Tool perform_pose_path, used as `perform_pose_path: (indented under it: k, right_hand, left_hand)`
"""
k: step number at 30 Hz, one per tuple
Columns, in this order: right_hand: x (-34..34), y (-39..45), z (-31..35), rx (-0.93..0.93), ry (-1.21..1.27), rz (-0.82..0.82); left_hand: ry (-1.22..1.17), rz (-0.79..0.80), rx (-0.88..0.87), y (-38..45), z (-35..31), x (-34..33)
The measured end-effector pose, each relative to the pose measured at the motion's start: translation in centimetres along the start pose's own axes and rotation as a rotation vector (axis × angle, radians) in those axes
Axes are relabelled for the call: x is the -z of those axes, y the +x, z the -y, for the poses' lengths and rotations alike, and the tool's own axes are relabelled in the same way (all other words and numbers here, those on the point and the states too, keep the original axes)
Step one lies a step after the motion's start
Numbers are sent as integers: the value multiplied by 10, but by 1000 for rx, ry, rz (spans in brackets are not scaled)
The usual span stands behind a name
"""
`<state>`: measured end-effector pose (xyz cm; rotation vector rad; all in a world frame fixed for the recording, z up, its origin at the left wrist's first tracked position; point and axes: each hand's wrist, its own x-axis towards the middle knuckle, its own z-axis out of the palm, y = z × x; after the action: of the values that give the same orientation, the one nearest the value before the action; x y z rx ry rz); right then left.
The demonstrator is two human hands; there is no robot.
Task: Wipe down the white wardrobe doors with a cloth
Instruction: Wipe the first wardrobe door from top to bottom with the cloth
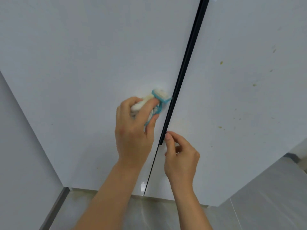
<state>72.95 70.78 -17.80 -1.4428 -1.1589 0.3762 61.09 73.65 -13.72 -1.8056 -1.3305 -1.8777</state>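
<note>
Left hand (132,128) presses cloth (156,102) against door (83,63).

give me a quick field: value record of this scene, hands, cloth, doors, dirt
left hand: left hand grips the bunched cloth and presses it on the left door
cloth: white with blue edging, close beside the black handle strip
right hand: right hand holds nothing, fingertips at the lower end of the strip
right door: right door carries yellowish specks, scattered across it
left door: looks mostly clean, with only a faint mark or two
floor: glossy tile floor below the doors
</note>
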Motion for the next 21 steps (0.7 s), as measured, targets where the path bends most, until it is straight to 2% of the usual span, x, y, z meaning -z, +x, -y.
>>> perform_pose_path:
  k: [3,6,9,14,21]
  right_hand:
    - [-3,6,-3,25,-17,1]
    - [-5,9,-1,-28,27,18]
    - [-4,11,2,-54,59,23]
    - [-6,15,-1,-25,-60,-11]
    - [-3,20,-1,10,-87,27]
  left_hand:
    - [27,90,-63,-43,20,-6]
    - [20,169,-60,-60,28,-3]
    - [-5,109,-22,-31,9,-2]
    - [-46,-132,-1,37,-13,7]
    - [58,-71,-107,9,0,-15]
